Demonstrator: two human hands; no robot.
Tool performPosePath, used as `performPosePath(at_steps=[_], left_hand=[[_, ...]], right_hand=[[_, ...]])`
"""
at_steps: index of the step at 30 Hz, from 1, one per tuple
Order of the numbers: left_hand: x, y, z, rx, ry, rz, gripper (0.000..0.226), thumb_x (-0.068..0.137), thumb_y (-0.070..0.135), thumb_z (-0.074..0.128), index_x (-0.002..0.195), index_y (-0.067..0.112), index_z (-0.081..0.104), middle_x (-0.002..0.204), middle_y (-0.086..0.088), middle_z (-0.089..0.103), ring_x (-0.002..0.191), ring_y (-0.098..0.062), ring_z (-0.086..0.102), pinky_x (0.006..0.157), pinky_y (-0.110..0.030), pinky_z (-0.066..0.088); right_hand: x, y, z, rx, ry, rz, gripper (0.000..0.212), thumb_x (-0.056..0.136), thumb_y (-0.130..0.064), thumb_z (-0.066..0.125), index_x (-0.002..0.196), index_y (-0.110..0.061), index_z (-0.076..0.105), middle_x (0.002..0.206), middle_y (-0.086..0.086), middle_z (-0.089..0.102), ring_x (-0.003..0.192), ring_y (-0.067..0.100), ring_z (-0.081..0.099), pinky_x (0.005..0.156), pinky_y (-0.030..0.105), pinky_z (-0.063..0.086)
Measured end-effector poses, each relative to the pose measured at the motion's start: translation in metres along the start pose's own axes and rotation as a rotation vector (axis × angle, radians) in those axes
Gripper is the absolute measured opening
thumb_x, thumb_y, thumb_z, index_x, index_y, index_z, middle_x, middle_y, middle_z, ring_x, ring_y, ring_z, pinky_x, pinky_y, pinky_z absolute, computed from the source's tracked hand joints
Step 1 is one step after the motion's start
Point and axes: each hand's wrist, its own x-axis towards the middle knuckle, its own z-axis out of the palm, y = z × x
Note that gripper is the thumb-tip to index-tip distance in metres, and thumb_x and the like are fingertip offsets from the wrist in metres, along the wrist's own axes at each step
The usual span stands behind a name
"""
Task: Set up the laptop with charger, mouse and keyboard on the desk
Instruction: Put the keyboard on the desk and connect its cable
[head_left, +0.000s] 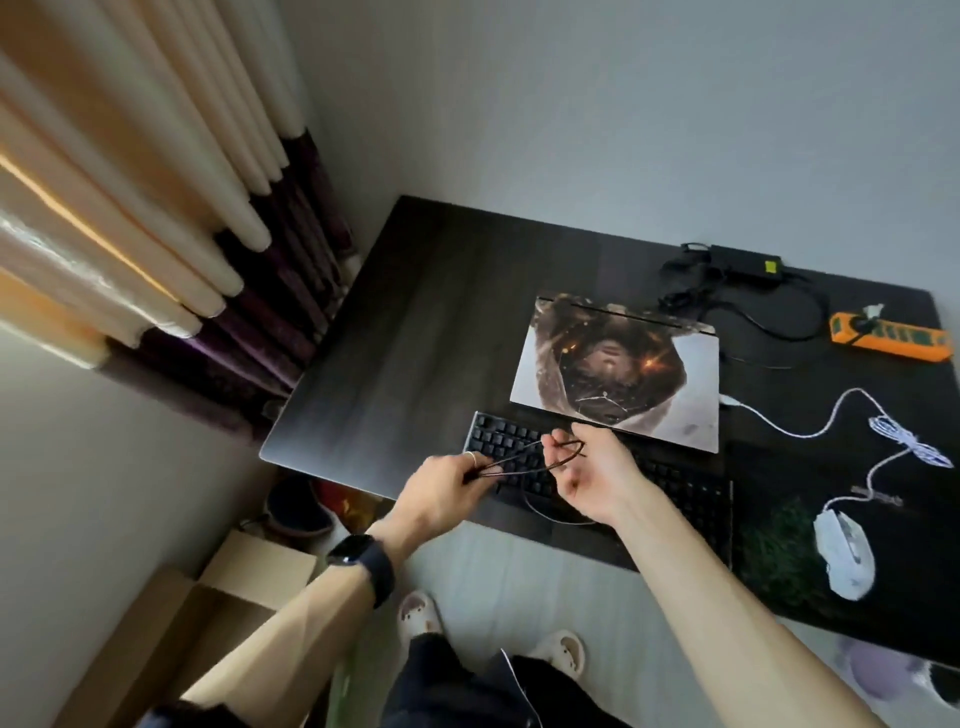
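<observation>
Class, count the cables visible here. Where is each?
3: a dark cable in the left hand and right hand over the keyboard; a white cable from the mouse; a black cable from the charger behind the laptop. Others may be hidden.

Laptop (618, 371): closed, artwork-printed lid, flat mid-desk (405, 322). Keyboard (675, 483): black, just in front, along near edge; thin dark cable (524, 460) looped above its left end. Mouse (844, 553): white, far right, white cord partly bundled. Charger (743, 260): black brick, rear edge.
</observation>
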Motion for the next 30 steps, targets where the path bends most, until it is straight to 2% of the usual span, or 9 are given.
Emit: performPosePath(at_steps=[3,7,11,13,16,21,25,27,30], left_hand=[[0.019,-0.026,-0.048,0.199,0.032,0.096,0.029,0.097,0.053,0.049,0.113,0.037,0.067,0.108,0.014,0.07,0.101,-0.012,0.063,0.083,-0.032,0.053],[0.032,-0.062,-0.103,0.3,0.157,0.161,0.029,0.101,0.044,0.042,0.124,0.042,0.06,0.126,0.019,0.061,0.11,-0.016,0.062,0.086,-0.039,0.055],[0.038,-0.09,-0.136,0.242,0.218,0.013,0.033,0.102,0.035,0.038,0.129,0.043,0.055,0.126,0.013,0.065,0.111,-0.024,0.064,0.087,-0.041,0.054],[0.042,-0.104,-0.153,0.045,0.273,-0.09,0.031,0.101,0.033,0.04,0.127,0.038,0.057,0.106,0.015,0.072,0.097,-0.019,0.069,0.083,-0.035,0.054],[0.062,-0.111,-0.186,-0.29,0.268,-0.235,0.029,0.102,0.023,0.041,0.12,0.022,0.063,0.078,0.011,0.074,0.067,-0.007,0.064,0.065,-0.024,0.049],[0.11,-0.081,-0.245,-0.221,0.219,-0.135,0.031,0.098,0.011,0.042,0.119,0.017,0.064,0.07,0.013,0.068,0.081,-0.01,0.061,0.07,-0.019,0.041],[0.15,-0.047,-0.29,-0.238,0.348,-0.127,0.029,0.099,0.016,0.041,0.112,0.02,0.067,0.076,0.008,0.069,0.067,-0.004,0.056,0.063,-0.021,0.043],[0.165,-0.035,-0.307,-0.234,0.414,-0.165,0.028,0.098,0.018,0.041,0.11,0.017,0.067,0.08,0.005,0.071,0.074,-0.012,0.062,0.074,-0.028,0.05],[0.189,-0.026,-0.321,-0.189,0.447,-0.206,0.031,0.097,0.022,0.044,0.114,0.013,0.068,0.099,-0.008,0.073,0.098,-0.026,0.067,0.092,-0.039,0.054]], right_hand=[[0.001,-0.003,0.025,-0.251,0.064,-0.094,0.033,0.103,-0.028,0.047,0.094,-0.005,0.068,0.093,0.011,0.074,0.063,0.018,0.071,0.038,0.016,0.036],[0.007,0.004,0.069,-0.531,0.199,-0.17,0.036,0.1,-0.033,0.049,0.094,-0.005,0.07,0.092,0.009,0.077,0.049,0.014,0.058,0.042,0.018,0.037],[0.023,-0.001,0.097,-0.654,0.383,-0.348,0.038,0.101,-0.031,0.045,0.091,-0.002,0.067,0.067,0.006,0.067,0.044,0.013,0.049,0.041,0.019,0.035],[0.03,-0.008,0.106,-0.608,0.404,-0.418,0.033,0.102,-0.031,0.046,0.092,-0.004,0.063,0.06,0.005,0.062,0.043,0.013,0.045,0.041,0.019,0.032],[0.03,-0.022,0.122,-0.575,0.278,-0.388,0.025,0.105,-0.027,0.048,0.093,-0.008,0.057,0.055,0.002,0.061,0.043,0.011,0.044,0.039,0.019,0.032],[0.023,-0.045,0.178,-0.809,-0.173,-0.269,0.023,0.104,-0.029,0.053,0.096,-0.008,0.058,0.077,0.008,0.071,0.057,0.014,0.058,0.053,0.025,0.047],[0.048,-0.086,0.226,-0.333,-0.294,-0.214,0.019,0.103,-0.023,0.054,0.106,-0.005,0.061,0.094,0.011,0.075,0.065,0.012,0.066,0.064,0.025,0.053],[0.07,-0.097,0.241,-0.092,-0.3,-0.106,0.021,0.104,-0.022,0.052,0.112,-0.005,0.061,0.092,0.01,0.077,0.062,0.012,0.067,0.065,0.023,0.052],[0.11,-0.098,0.254,-0.057,-0.276,0.001,0.02,0.105,-0.021,0.049,0.101,-0.007,0.063,0.08,0.007,0.075,0.056,0.013,0.067,0.059,0.024,0.051]])
